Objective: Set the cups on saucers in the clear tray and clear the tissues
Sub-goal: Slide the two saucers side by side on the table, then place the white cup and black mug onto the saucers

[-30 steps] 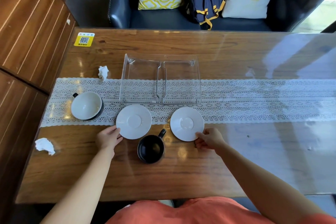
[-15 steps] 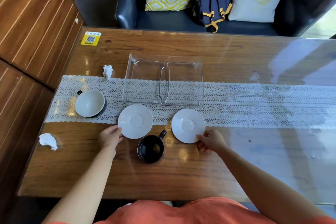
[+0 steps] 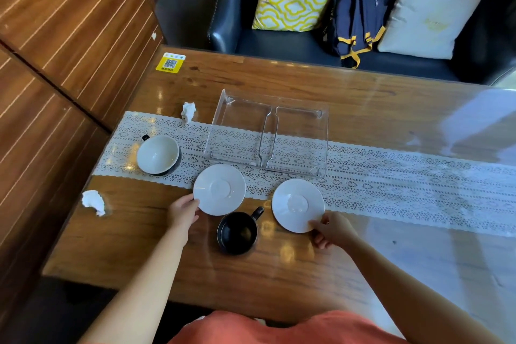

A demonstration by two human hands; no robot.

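Two white saucers lie in front of the clear two-compartment tray (image 3: pixel 324 142). My left hand (image 3: pixel 183 211) grips the near left rim of the left saucer (image 3: pixel 220 188). My right hand (image 3: pixel 331 229) pinches the near right rim of the right saucer (image 3: pixel 297 204). A black cup (image 3: pixel 237 233) stands between the saucers, nearer to me. A cup with a white inside (image 3: pixel 158 154) sits on the lace runner at the left. One crumpled tissue (image 3: pixel 188 111) lies left of the tray, another tissue (image 3: pixel 93 202) near the table's left edge.
A white lace runner (image 3: pixel 391 176) crosses the wooden table (image 3: pixel 279 268). A yellow QR sticker (image 3: pixel 170 62) marks the far left corner. Behind the table a dark sofa holds cushions and a navy backpack (image 3: pixel 357 8). A wooden wall panel (image 3: pixel 55 64) borders the left side.
Both hands stay on the saucer rims. The camera has tilted and shifted, so the whole scene sits lower and further right in the frame.
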